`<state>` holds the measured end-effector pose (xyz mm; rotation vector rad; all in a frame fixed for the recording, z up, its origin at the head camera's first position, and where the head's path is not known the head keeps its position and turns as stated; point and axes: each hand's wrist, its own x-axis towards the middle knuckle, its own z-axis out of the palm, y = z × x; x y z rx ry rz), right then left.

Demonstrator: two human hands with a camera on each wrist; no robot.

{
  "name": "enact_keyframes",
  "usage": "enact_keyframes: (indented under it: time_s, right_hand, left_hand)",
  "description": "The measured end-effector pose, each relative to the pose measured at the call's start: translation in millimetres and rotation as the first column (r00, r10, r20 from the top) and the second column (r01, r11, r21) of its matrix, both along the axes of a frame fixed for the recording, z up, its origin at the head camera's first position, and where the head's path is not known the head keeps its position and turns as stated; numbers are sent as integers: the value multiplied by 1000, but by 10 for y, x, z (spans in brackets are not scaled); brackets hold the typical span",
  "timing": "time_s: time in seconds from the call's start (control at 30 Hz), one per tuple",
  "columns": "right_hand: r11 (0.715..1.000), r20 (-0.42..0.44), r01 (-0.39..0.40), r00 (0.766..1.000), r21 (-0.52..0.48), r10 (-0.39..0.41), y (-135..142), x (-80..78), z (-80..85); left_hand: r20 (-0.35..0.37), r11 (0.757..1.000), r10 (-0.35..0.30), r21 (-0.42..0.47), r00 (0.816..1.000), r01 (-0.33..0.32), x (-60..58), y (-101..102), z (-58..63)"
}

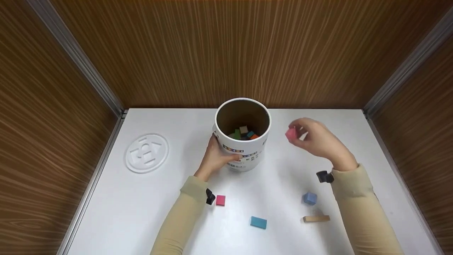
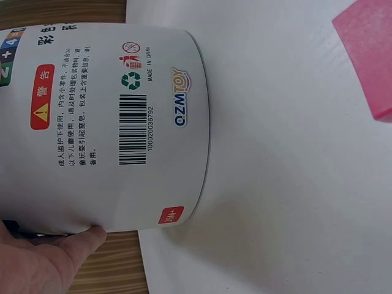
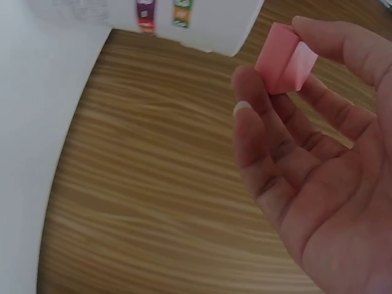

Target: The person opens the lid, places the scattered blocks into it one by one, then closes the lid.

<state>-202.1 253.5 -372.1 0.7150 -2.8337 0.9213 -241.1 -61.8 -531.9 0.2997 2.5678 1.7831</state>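
A white round tub with printed labels stands upright on the table, its top uncovered. Inside it lie several coloured blocks. My left hand grips the tub's left side, thumb across the front; its other fingers are mostly hidden behind the wall. To the right of the tub and above the table, my right hand pinches a pink block between thumb and fingertips. The right wrist view shows the block close to the tub's edge in the picture, apart from it.
A round white lid with raised shapes lies on the left. Nearer me on the white table are a pink-red block, a teal block, a blue cube and a wooden stick-like block. Wood-grain panels stand around the table.
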Motion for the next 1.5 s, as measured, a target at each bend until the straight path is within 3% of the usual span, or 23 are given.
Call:
enact_keyframes:
  time_s: [0.1,0.27,0.6,0.93,1.1,1.27,1.5]
  right_hand:
    - [1000,-41,-27,999,-8,27,-118,-72,105]
    - [1000,-8,-24,1000,2,24,-298,-149,218]
    - [997,16,-80,997,3,80,-607,-364,311]
    - [996,19,-80,997,43,80,-777,-522,388]
    - [996,11,-76,997,56,75,-771,-490,411]
    - [995,28,-13,1000,102,10,-661,-383,394]
    - [961,105,9,994,276,-40,-458,-158,178]
  left_hand:
    - [-11,1000,7,-21,1000,-7,-5,5,-5]
    - [-9,1000,2,-21,1000,-2,-17,8,-7]
    - [-26,1000,-7,-23,1000,6,-43,1,-9]
    - [-23,1000,-1,-18,1000,1,-45,-12,6]
    - [-3,1000,-3,-8,1000,3,-41,-10,16]
    - [12,1000,-3,4,1000,3,-38,-3,21]
    - [18,1000,6,-8,1000,-6,-35,-10,15]
